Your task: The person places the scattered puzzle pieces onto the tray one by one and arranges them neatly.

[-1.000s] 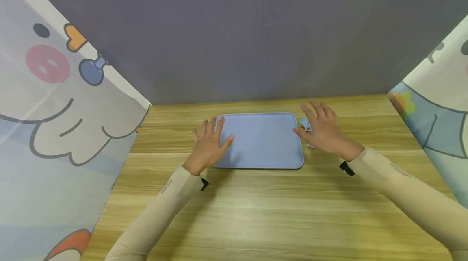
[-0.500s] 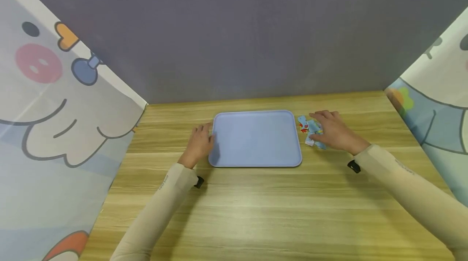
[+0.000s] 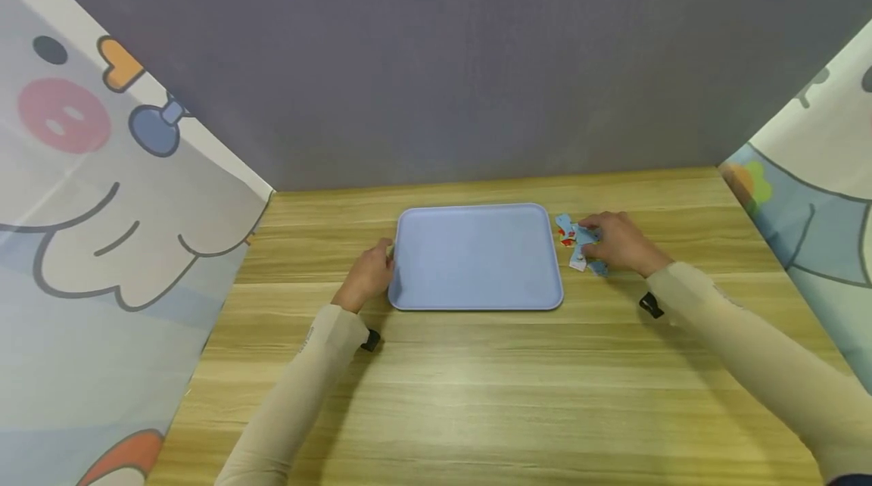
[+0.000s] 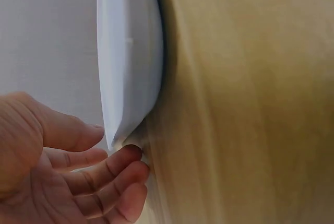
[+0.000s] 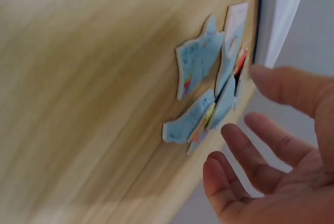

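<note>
A pale blue tray point(image 3: 477, 257) lies flat on the table, seen edge-on in the left wrist view. My left hand point(image 3: 369, 274) is at its left side, thumb above the rim and curled fingers point(image 4: 112, 167) on the table side, pinching the edge. Several light blue jigsaw puzzle pieces point(image 5: 201, 59) with red and yellow print lie in a loose cluster just right of the tray, some overlapping. Over them reaches my right hand point(image 3: 618, 244). Its thumb and fingers point(image 5: 261, 156) are spread apart and loosely bent, with nothing visibly held between them; the hand covers part of the cluster in the head view.
The wood-grain table point(image 3: 470, 395) meets a grey wall point(image 3: 477, 70) at the back. Cartoon-printed sheets, one at the left point(image 3: 88, 206) and one at the right, flank it. A black strap point(image 3: 651, 305) shows under the right wrist.
The left hand has come down from over the tray to its left edge and curled its fingers there. The right hand has lowered onto the puzzle pieces, its thumb and fingers drawing closer.
</note>
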Action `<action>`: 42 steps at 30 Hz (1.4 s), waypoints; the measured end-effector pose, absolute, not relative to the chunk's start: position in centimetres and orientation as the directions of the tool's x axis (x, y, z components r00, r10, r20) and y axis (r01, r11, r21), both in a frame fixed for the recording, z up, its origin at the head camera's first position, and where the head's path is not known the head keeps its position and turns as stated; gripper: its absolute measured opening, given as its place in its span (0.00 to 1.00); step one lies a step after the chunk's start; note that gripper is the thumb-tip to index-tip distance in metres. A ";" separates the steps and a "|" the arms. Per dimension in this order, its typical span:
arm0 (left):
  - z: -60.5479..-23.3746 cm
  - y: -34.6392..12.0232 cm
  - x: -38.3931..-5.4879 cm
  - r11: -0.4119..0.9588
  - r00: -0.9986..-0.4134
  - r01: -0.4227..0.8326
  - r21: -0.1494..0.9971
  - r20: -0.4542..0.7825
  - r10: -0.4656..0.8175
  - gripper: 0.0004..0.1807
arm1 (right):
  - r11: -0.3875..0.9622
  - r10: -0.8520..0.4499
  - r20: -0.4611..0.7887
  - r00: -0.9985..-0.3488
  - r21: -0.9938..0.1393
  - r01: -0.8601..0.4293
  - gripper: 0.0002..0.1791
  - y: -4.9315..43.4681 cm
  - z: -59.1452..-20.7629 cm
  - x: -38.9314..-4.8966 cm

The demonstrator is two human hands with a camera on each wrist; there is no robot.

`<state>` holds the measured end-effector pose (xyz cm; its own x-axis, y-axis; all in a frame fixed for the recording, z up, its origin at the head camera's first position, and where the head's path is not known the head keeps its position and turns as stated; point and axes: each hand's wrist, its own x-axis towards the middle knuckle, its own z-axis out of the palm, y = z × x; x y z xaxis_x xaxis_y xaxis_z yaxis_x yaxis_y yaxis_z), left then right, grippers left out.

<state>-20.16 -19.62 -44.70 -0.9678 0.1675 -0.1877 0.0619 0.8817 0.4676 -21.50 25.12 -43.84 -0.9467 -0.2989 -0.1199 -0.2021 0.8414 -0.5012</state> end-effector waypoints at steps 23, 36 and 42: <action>-45.1 -19.5 -19.9 0.911 -0.968 0.115 0.397 -0.162 0.193 0.25 | 0.871 -0.207 -0.111 -0.972 -0.474 -0.131 0.21 24.6 -44.6 -22.4; -45.1 -19.3 -19.7 0.906 -0.965 0.115 0.407 -0.170 0.199 0.26 | 0.874 -0.179 -0.088 -0.980 -0.471 -0.117 0.24 24.6 -45.0 -22.3; -45.3 -19.1 -19.7 0.911 -0.965 0.109 0.399 -0.177 0.193 0.26 | 0.885 -0.167 -0.125 -0.978 -0.456 -0.093 0.25 24.6 -44.8 -22.3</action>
